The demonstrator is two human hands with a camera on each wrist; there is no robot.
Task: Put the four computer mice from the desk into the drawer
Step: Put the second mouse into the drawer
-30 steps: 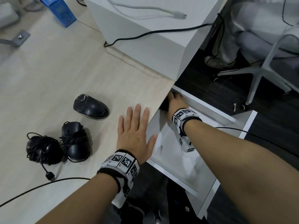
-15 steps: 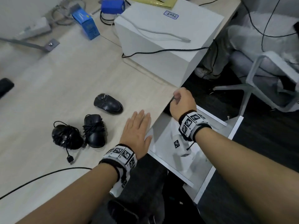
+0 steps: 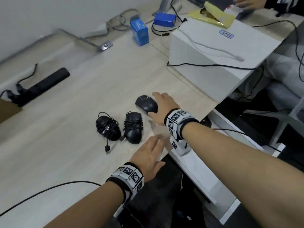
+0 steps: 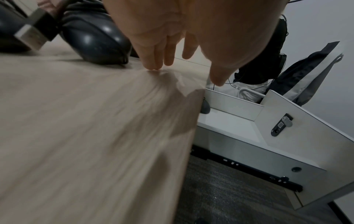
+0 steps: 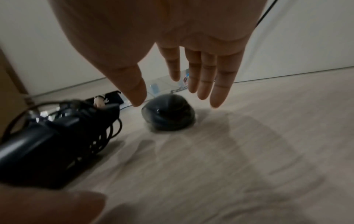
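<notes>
Three black mice lie on the pale wooden desk [image 3: 65,145]: a cordless mouse [image 3: 145,103], and two with their cords wound round them, the middle mouse [image 3: 133,129] and the left mouse [image 3: 107,128]. A fourth mouse [image 3: 205,122] lies in the open white drawer [image 3: 195,163] under the desk's right edge, and shows in the left wrist view [image 4: 205,107]. My right hand [image 3: 162,108] hovers over the cordless mouse [image 5: 168,116], its fingers [image 5: 203,84] straight and apart, holding nothing. My left hand [image 3: 148,154] lies flat on the desk near its edge, fingers [image 4: 157,57] touching the wood.
A big white box [image 3: 213,55] with cables across it stands on the desk's back right. Behind are a blue carton [image 3: 139,32] and a black power strip [image 3: 44,84]. A black cable [image 3: 49,188] crosses the front. A chair base [image 3: 279,116] stands beyond the drawer.
My right hand has come up out of the drawer and moved left across the desk edge to above the cordless mouse. The left hand has stayed on the desk.
</notes>
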